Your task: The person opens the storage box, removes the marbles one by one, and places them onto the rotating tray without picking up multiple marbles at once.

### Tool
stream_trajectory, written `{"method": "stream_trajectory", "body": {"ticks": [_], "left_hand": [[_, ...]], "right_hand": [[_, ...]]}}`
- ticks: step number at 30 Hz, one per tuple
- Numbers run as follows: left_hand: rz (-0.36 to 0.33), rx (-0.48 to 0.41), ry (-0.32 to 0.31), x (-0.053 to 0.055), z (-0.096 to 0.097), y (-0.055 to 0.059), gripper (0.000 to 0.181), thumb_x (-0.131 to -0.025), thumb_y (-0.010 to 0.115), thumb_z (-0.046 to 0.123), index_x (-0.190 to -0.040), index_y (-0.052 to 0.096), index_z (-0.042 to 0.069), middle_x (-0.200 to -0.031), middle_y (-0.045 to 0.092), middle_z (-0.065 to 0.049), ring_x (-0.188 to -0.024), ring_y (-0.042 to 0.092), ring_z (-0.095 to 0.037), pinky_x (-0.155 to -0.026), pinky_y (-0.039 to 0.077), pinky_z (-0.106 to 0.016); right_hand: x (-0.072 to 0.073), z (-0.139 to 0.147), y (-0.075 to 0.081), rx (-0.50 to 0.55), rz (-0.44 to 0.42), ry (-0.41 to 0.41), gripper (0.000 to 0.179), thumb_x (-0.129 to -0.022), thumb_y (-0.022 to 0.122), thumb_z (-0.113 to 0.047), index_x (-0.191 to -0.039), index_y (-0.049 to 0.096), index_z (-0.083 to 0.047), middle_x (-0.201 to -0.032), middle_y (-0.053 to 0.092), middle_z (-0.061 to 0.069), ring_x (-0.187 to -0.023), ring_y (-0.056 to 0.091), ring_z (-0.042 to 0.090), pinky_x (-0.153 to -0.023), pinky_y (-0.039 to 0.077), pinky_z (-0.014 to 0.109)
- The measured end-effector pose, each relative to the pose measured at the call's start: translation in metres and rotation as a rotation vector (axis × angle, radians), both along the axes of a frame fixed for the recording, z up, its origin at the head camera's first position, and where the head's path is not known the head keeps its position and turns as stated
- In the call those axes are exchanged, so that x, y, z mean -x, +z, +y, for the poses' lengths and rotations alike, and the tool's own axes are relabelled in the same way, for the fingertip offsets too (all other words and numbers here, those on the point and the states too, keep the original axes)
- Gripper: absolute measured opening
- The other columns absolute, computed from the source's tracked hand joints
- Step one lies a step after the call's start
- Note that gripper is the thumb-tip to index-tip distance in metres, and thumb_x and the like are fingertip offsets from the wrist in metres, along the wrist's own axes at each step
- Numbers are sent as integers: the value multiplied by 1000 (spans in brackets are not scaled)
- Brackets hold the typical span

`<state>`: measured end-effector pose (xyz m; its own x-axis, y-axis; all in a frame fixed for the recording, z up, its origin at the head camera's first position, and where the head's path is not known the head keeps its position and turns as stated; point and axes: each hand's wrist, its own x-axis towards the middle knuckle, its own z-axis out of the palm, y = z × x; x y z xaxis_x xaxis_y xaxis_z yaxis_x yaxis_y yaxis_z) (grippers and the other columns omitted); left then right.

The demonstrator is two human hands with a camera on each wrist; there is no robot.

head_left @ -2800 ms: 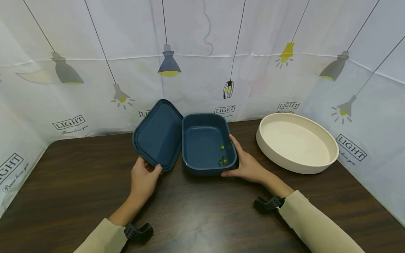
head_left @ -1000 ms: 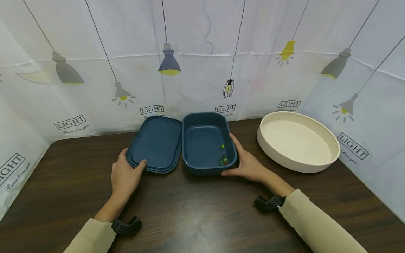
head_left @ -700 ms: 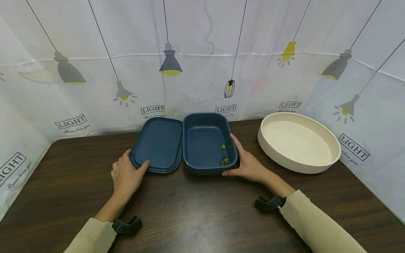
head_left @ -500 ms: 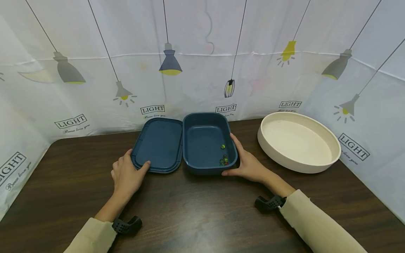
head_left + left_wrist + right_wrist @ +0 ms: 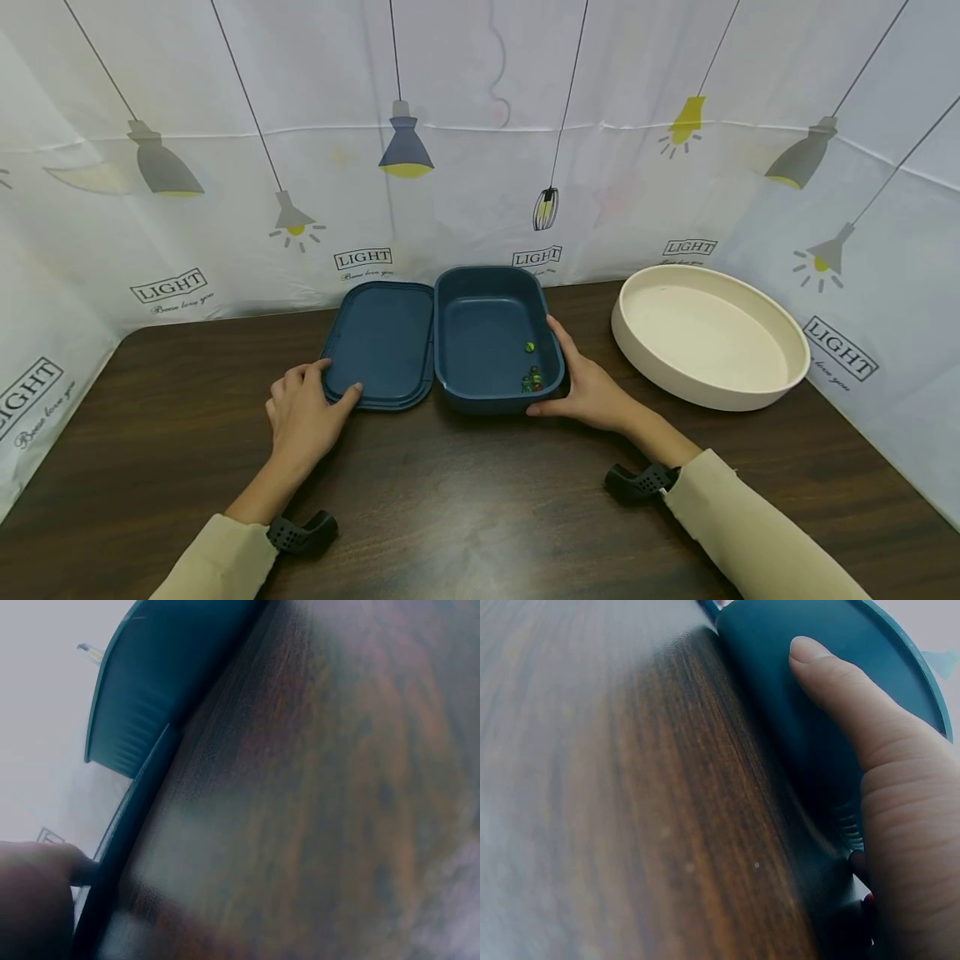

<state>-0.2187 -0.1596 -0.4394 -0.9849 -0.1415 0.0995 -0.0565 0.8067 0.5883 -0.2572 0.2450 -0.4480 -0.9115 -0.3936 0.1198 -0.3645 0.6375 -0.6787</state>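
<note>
A dark blue rectangular box (image 5: 487, 333), uncovered, stands near the back of the table. My right hand (image 5: 585, 390) holds its near right corner, thumb (image 5: 840, 686) against the near wall and fingers along the right side. Inside, several small green and red bead-like pieces (image 5: 531, 380) lie in the near right corner, with a green one (image 5: 529, 347) a little apart. Left of the box, side by side with it, lies its flat dark blue lid (image 5: 381, 342). My left hand (image 5: 306, 417) grips the lid's near left corner, thumb on the near edge, fingers at the left edge.
A round cream tray (image 5: 708, 333) with a low wall sits on the right, at the table's back edge. Behind the dark wooden table (image 5: 480, 492) hangs a white curtain (image 5: 465, 192) printed with lamps. Dark bands (image 5: 303, 533) circle both wrists.
The lid, earlier held tilted up by my left hand, has come down flat beside the box and slid slightly right. My left hand moved left with it, then slightly right. My right hand stayed put.
</note>
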Motion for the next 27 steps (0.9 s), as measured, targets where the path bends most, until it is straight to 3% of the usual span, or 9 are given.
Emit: {"method": "stream_trajectory", "body": {"ticks": [6,13,20,23,27], "left_hand": [[16,0,-18,-1,0,0,67,-97,64,41,-148,45,3,-152,35,-29,-138,25,-49,-109,20,-64],[77,-79,-51,0,3,-5,54,-99,62,31,-143,51,3,-154,34,-27,-141,23,-48,-111,19,-64],[170,-157,-116,2,5,-7,51,-102,57,36,-142,53,5,-144,52,-22,-138,34,-44,-110,22,-63],[210,-175,-138,2,6,-6,50,-104,54,39,-141,54,7,-129,64,-17,-126,47,-38,-107,27,-60],[216,-203,-216,1,7,-5,45,-105,52,38,-140,54,10,-104,72,-7,-89,60,-24,-84,46,-42]], "right_hand": [[1,-1,1,-6,-7,-8,136,-69,91,-49,-161,-8,-40,-158,42,17,-136,52,36,-107,43,62],[1,-1,1,-13,-6,-10,135,-70,91,-48,-161,-8,-41,-158,42,17,-136,53,36,-108,43,61],[-1,-1,2,-9,0,-11,135,-69,92,-47,-161,-8,-40,-158,42,18,-136,53,38,-107,43,62],[-2,-1,2,-4,-4,-15,136,-69,92,-47,-161,-8,-40,-158,42,18,-135,53,37,-107,43,62],[-1,0,0,0,-11,-14,135,-69,92,-47,-160,-8,-42,-157,43,15,-134,54,35,-107,44,60]]}}
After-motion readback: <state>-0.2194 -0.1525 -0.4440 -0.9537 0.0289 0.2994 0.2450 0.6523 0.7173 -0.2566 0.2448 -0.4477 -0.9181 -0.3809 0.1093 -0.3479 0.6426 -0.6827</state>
